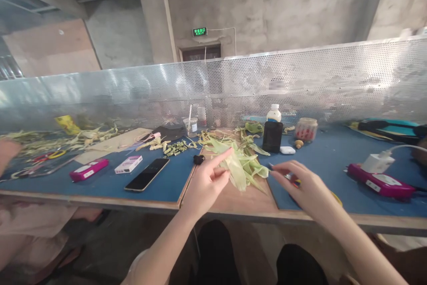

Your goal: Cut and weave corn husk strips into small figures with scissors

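My left hand [211, 180] is over a pile of pale green leaves that look like corn husks [239, 171]. Its index finger stretches across a broad leaf, the thumb sits apart below, and the other fingers curl in. Right of the pile, my right hand [308, 187] brings thumb and index finger together in a pinch near a leaf tip. A tiny dark spot shows at those fingertips; what it is, I cannot make out. Partly hidden under the right hand is a colourful object with a yellow curved edge [337, 198]. A bare wooden strip [230, 202] lies beneath the leaves.
Left on the blue table are a phone [147, 174], a small box [128, 164] and a magenta power strip [89, 170]. Behind stand a cup [191, 128], black upright object [272, 137] and jar [306, 129]. Another magenta strip [380, 181] holds a charger. Another person's hand [8, 151] is far left.
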A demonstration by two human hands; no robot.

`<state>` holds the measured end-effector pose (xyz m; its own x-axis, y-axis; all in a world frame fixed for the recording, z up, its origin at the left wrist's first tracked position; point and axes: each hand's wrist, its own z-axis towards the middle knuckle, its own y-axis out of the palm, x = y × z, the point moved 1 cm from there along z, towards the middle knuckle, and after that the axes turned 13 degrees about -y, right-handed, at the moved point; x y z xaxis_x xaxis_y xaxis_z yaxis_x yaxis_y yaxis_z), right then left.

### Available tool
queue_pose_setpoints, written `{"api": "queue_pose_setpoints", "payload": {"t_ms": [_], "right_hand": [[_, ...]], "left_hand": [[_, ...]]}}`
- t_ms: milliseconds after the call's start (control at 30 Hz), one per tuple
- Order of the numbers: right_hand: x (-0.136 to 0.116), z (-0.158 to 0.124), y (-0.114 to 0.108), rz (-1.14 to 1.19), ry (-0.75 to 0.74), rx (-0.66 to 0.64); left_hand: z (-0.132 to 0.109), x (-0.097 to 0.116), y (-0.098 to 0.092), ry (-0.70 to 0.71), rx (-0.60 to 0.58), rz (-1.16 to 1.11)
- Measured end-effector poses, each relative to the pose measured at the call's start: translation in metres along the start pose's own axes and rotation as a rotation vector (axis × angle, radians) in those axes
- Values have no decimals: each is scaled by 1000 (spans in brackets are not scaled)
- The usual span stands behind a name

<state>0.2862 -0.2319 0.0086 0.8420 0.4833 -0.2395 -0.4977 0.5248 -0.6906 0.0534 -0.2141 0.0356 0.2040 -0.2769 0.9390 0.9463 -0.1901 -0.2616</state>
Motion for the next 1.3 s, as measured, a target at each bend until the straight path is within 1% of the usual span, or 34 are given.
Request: {"api": "queue_pose_setpoints", "payload": {"t_ms": [33, 100, 133, 200, 300, 433, 500, 567, 667, 733, 867, 1000, 1067, 1200, 1300], "right_hand": [[-19, 5, 2, 149, -2, -10], [-49, 12, 6, 274, 5, 35], [-59, 15, 8, 312, 16, 39], [-69, 19, 12, 382, 59, 35], [-63, 23, 11, 574, 159, -11], [-46, 25, 4, 974, 292, -62], [-40, 24, 5, 1146, 367, -46], [-35, 23, 7, 1236, 412, -4], [-33, 23, 11, 1230, 409, 59], [-36, 23, 11, 1185, 375, 85], [-50, 23, 8, 1088, 297, 53], [-60, 18, 11, 971, 247, 19], [-62, 15, 16, 921, 221, 24], [-62, 10, 23, 874, 171, 82], [-63, 8, 24, 892, 153, 70]], "left_hand": [[-1, 0, 2, -8, -17, 10], [-2, 1, 6, -15, -40, 20], [-3, 2, 7, -15, -50, 22], [-4, 4, 8, -12, -67, 27], [-5, 6, 5, -7, -75, 19], [-7, 8, 4, -7, -71, -18], [-8, 8, 6, -15, -90, -34], [-7, 7, 8, -20, -125, -62], [-6, 2, 9, -33, -155, -99], [-5, -1, 9, -57, -153, -70], [-4, -3, 9, -76, -168, -14], [-4, -1, 11, -50, -186, -62], [-4, -1, 12, -39, -189, -81], [-4, -3, 12, -47, -176, -83], [-4, -4, 11, -59, -175, -78]]}}
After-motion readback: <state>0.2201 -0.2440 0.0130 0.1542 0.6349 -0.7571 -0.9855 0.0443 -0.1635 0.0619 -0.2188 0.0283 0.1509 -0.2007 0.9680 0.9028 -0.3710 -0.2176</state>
